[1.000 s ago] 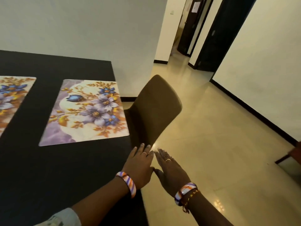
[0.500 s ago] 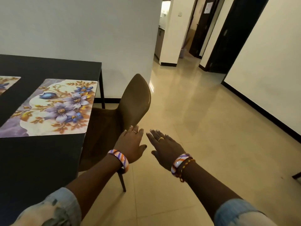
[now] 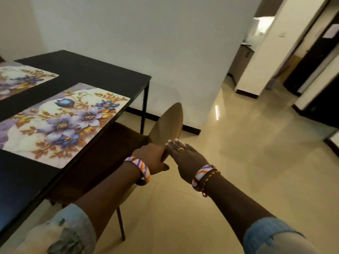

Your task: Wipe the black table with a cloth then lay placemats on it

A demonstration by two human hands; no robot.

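Note:
The black table (image 3: 95, 75) fills the left side, and two floral placemats lie flat on it. The near placemat (image 3: 60, 123) lies along the table's right edge; the far placemat (image 3: 22, 77) is cut off at the left. No cloth is in view. A brown chair (image 3: 167, 123) stands tucked at the table's right side, seen edge-on. My left hand (image 3: 152, 158) grips the near edge of its backrest, fingers hidden behind it. My right hand (image 3: 185, 154) rests flat against the backrest's outer face, fingers straight.
The chair seat (image 3: 102, 149) sits partly under the table, with thin black legs (image 3: 120, 224) on the glossy tiled floor (image 3: 247, 171). A white wall (image 3: 146, 43) stands behind the table. A hallway with dark doors (image 3: 311, 70) opens at the far right.
Both hands have reached the chair's backrest; the left now grips its edge and the right lies flat on it. The view has swung so the chair shows edge-on.

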